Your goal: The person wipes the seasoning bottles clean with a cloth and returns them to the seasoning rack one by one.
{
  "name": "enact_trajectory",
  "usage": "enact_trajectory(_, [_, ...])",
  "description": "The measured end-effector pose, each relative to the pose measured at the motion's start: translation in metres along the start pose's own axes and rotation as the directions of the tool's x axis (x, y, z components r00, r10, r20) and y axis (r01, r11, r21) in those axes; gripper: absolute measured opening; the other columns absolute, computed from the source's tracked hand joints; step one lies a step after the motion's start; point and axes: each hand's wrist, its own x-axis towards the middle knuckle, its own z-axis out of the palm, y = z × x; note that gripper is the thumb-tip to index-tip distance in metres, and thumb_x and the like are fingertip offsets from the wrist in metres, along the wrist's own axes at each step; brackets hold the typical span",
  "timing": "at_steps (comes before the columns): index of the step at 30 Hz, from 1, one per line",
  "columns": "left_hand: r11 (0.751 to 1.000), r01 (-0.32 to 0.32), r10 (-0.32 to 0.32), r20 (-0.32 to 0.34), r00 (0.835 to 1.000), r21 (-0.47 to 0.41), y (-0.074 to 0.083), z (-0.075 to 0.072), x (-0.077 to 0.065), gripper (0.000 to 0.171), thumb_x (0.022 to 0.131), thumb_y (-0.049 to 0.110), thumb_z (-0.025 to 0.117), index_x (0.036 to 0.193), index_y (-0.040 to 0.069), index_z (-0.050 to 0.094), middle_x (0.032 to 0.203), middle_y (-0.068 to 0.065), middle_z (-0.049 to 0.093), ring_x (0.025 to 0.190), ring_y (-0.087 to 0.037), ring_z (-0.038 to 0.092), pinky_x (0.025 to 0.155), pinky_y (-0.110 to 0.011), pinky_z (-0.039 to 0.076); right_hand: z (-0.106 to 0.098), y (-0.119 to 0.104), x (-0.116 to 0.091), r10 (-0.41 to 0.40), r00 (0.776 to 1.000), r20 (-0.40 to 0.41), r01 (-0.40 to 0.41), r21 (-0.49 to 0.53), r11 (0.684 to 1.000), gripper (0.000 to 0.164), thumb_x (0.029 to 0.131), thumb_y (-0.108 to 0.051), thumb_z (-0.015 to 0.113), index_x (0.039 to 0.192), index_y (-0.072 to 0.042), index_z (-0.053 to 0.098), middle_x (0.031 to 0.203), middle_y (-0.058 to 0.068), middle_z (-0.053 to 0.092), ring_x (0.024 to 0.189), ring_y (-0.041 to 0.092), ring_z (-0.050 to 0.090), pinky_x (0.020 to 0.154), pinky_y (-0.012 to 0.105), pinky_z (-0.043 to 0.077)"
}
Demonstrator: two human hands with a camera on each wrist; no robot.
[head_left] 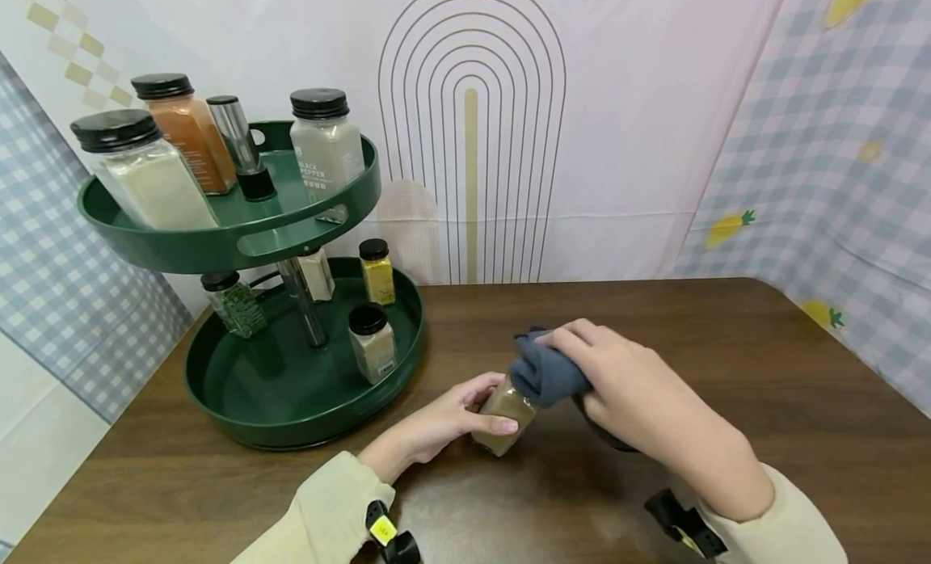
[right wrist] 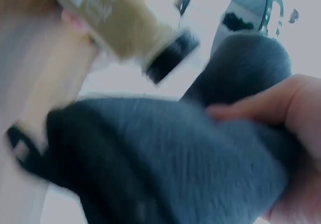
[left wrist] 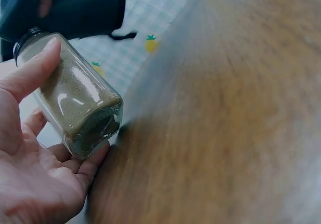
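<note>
My left hand (head_left: 454, 418) grips a square glass spice jar (left wrist: 83, 91) filled with tan-brown powder, thumb across one face and fingers around the other side. The jar is tilted, its black lid (right wrist: 172, 56) pointing up toward my right hand. A bunched blue-grey cloth (head_left: 547, 372) is held in my right hand (head_left: 618, 378), with part of it hanging below the fingers. In the head view the cloth overlaps the lid end of the jar and hides the lid. The right wrist view is blurred and shows the cloth (right wrist: 170, 153) close beside the lid.
At the left stands a green two-tier round rack (head_left: 305, 418). Its upper tray (head_left: 189, 253) bears larger black-lidded jars and a silver grinder (head_left: 240, 144). Several small jars, among them a yellow one (head_left: 378, 273), stand in the lower tray. The brown wooden table (head_left: 727, 338) meets a curtained wall.
</note>
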Motion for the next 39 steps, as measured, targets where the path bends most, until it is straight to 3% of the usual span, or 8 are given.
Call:
enact_trajectory(2, [1.000, 0.005, -0.005, -0.001, 1.000, 0.006, 0.001, 0.000, 0.000, 0.047, 0.086, 0.019, 0.065, 0.130, 0.017, 0.049, 0.131, -0.001, 0.051, 0.127, -0.019, 0.039, 0.106, -0.042, 0.030, 0.004, -0.005, 0.001, -0.071, 0.997, -0.017, 0.072, 0.021, 0.997, 0.052, 0.067, 0.011, 0.062, 0.110, -0.017, 0.059, 0.105, 0.001, 0.059, 0.088, 0.018, 0.061, 0.067, 0.036, 0.051])
enact_trajectory(5, [1.000, 0.012, -0.012, -0.004, 1.000, 0.011, 0.002, 0.000, 0.000, 0.048, 0.086, 0.021, 0.065, 0.131, 0.021, 0.049, 0.139, 0.003, 0.045, 0.136, -0.019, 0.027, 0.111, -0.048, 0.019, 0.007, -0.009, 0.001, -0.104, 0.995, -0.002, 0.104, 0.016, 0.994, 0.053, 0.064, 0.013, 0.063, 0.107, -0.018, 0.059, 0.104, 0.000, 0.057, 0.088, 0.017, 0.059, 0.066, 0.033, 0.051])
enact_trajectory(12, [1.000, 0.020, -0.020, 0.005, 1.000, -0.012, 0.001, 0.000, 0.000, 0.048, 0.087, 0.019, 0.064, 0.131, 0.014, 0.046, 0.120, -0.005, 0.055, 0.109, -0.016, 0.049, 0.096, -0.033, 0.038, 0.003, -0.003, -0.001, -0.059, 0.997, 0.047, 0.060, -0.002, 0.998, 0.050, 0.065, 0.013, 0.066, 0.101, -0.021, 0.059, 0.102, -0.001, 0.056, 0.087, 0.017, 0.057, 0.060, 0.032, 0.048])
enact_trajectory(19, [1.000, 0.001, -0.001, -0.008, 1.000, -0.028, 0.000, 0.001, 0.001, 0.045, 0.087, 0.016, 0.064, 0.129, 0.010, 0.047, 0.113, -0.005, 0.057, 0.102, -0.014, 0.052, 0.088, -0.029, 0.043, 0.002, 0.010, -0.003, 0.024, 0.992, 0.126, -0.019, -0.039, 0.999, 0.045, 0.067, 0.012, 0.063, 0.098, -0.021, 0.058, 0.097, -0.001, 0.055, 0.081, 0.019, 0.056, 0.055, 0.031, 0.043])
enact_trajectory(25, [0.999, -0.007, 0.006, -0.009, 1.000, -0.034, -0.001, 0.001, 0.000, 0.046, 0.086, 0.014, 0.064, 0.128, 0.009, 0.047, 0.112, -0.005, 0.057, 0.100, -0.013, 0.053, 0.086, -0.028, 0.044, 0.000, 0.018, -0.003, 0.110, 0.969, 0.222, -0.081, -0.138, 0.987, 0.046, 0.066, 0.008, 0.066, 0.104, -0.016, 0.059, 0.095, 0.006, 0.056, 0.080, 0.025, 0.057, 0.050, 0.034, 0.041])
enact_trajectory(28, [1.000, -0.008, 0.008, -0.007, 1.000, -0.028, -0.001, 0.001, 0.000, 0.046, 0.086, 0.015, 0.065, 0.128, 0.009, 0.047, 0.113, -0.005, 0.057, 0.101, -0.013, 0.053, 0.086, -0.028, 0.044, -0.004, 0.018, -0.003, 0.123, 0.978, 0.171, -0.101, -0.133, 0.986, 0.047, 0.065, 0.007, 0.067, 0.105, -0.016, 0.059, 0.099, 0.007, 0.057, 0.083, 0.026, 0.058, 0.050, 0.036, 0.042])
enact_trajectory(33, [1.000, 0.000, 0.000, 0.000, 1.000, -0.019, 0.000, 0.000, 0.000, 0.045, 0.086, 0.016, 0.064, 0.128, 0.010, 0.047, 0.114, -0.006, 0.057, 0.102, -0.013, 0.052, 0.087, -0.029, 0.043, -0.006, 0.011, -0.001, 0.057, 0.998, -0.028, -0.057, -0.002, 0.998, 0.050, 0.067, 0.011, 0.060, 0.109, -0.017, 0.060, 0.106, 0.002, 0.059, 0.088, 0.022, 0.060, 0.062, 0.039, 0.048])
enact_trajectory(39, [1.000, 0.011, -0.011, 0.013, 1.000, -0.020, 0.000, -0.002, -0.001, 0.047, 0.087, 0.018, 0.063, 0.131, 0.014, 0.047, 0.120, -0.005, 0.056, 0.107, -0.014, 0.051, 0.093, -0.031, 0.040, 0.009, 0.000, 0.004, -0.028, 1.000, -0.015, 0.029, 0.090, 0.996, 0.054, 0.066, 0.015, 0.056, 0.108, -0.018, 0.061, 0.107, 0.000, 0.059, 0.087, 0.018, 0.062, 0.070, 0.037, 0.050])
